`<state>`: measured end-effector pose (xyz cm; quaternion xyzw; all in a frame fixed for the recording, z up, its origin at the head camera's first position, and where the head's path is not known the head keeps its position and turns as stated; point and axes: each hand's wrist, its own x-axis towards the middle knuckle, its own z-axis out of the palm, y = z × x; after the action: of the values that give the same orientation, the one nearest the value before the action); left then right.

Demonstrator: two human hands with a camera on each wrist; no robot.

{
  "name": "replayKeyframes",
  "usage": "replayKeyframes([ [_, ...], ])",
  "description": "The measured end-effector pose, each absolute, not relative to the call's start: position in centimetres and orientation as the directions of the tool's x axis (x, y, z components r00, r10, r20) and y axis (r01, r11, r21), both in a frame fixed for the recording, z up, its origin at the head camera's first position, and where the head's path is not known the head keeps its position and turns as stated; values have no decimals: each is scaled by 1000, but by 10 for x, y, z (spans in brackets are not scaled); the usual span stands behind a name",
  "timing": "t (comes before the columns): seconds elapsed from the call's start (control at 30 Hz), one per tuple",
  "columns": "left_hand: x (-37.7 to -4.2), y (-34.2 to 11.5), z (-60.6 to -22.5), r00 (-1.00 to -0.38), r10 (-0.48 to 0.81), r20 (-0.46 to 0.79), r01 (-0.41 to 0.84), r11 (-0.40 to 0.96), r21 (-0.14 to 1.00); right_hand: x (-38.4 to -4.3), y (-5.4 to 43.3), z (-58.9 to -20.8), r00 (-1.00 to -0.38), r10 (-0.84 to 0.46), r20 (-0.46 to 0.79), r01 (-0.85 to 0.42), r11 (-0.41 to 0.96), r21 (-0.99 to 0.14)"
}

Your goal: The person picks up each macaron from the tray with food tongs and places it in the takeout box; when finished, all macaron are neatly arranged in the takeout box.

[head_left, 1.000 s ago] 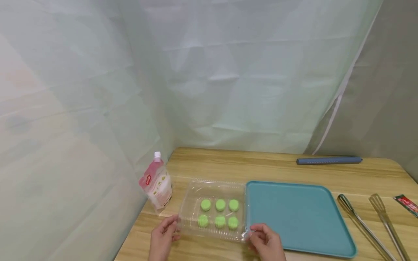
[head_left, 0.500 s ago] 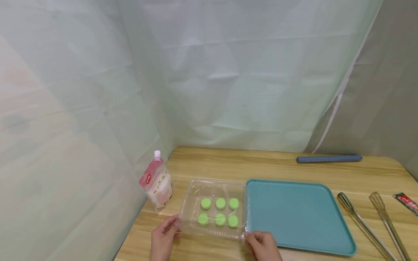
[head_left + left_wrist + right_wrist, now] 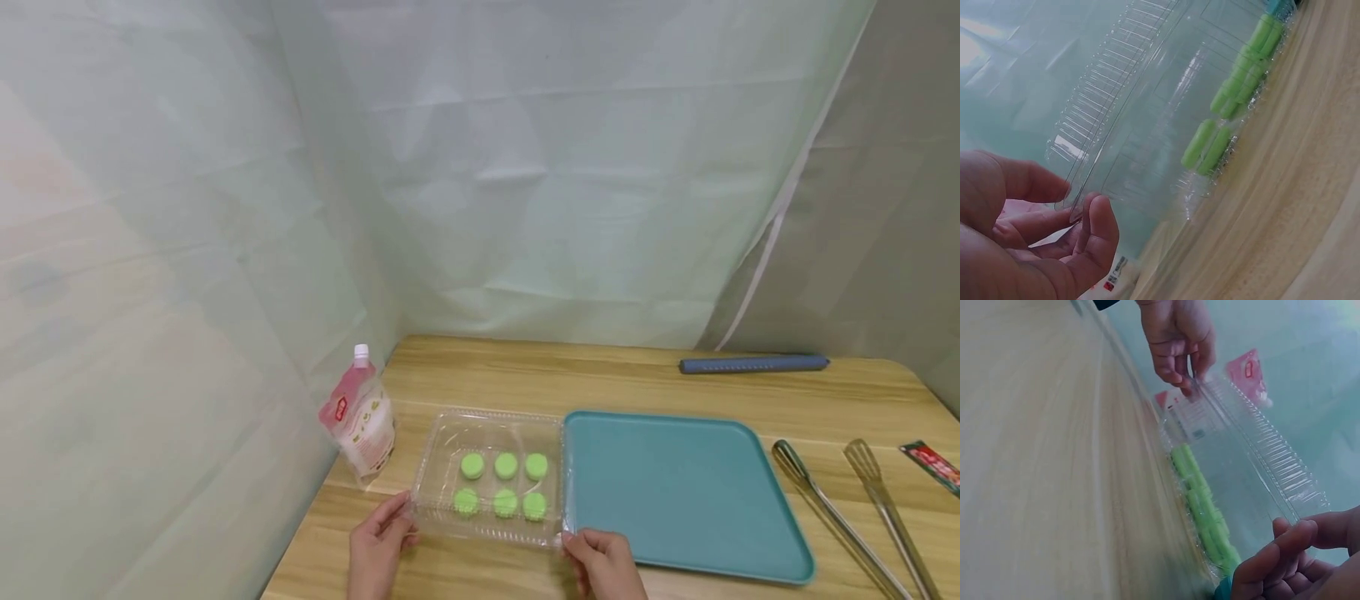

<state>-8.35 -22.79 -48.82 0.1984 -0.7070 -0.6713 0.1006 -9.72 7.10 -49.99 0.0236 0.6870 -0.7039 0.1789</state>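
A clear plastic clamshell box (image 3: 438, 467) sits on the wooden table with its lid lowered. Inside lie several green macarons (image 3: 506, 465) in two rows. My left hand (image 3: 378, 542) pinches the front left corner of the rim. In the left wrist view, the thumb and fingers of the left hand (image 3: 1041, 231) meet at that corner. At the front right corner, my right hand (image 3: 603, 562) holds the rim between thumb and fingers. The right wrist view shows the right hand (image 3: 1297, 565) near and the left hand (image 3: 1179, 340) at the far end.
A teal tray (image 3: 682, 492) lies right against the box's right side. Behind and left stands a pink and white spouted pouch (image 3: 363, 421). Farther right are long metal utensils (image 3: 840, 521) and a red-green packet (image 3: 933, 465). A dark blue bar (image 3: 753, 364) lies at the back.
My right hand has lowered and drawn slightly left, its fingers closing on the front right corner of the box. The left hand stays at its corner; the box has hardly moved.
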Motion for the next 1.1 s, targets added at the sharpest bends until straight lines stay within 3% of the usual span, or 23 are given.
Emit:
replayKeyframes([
  [0.8,-86,-221,-485,-885,-441,-151,-168,0,986,-108,75,-493,-925,-201,-322,330,-8,-944],
  [1.1,-87,-220,-488,-876,-455,-159,-179,2,984,-109,70,-497,-933,-137,-332,339,-33,-940],
])
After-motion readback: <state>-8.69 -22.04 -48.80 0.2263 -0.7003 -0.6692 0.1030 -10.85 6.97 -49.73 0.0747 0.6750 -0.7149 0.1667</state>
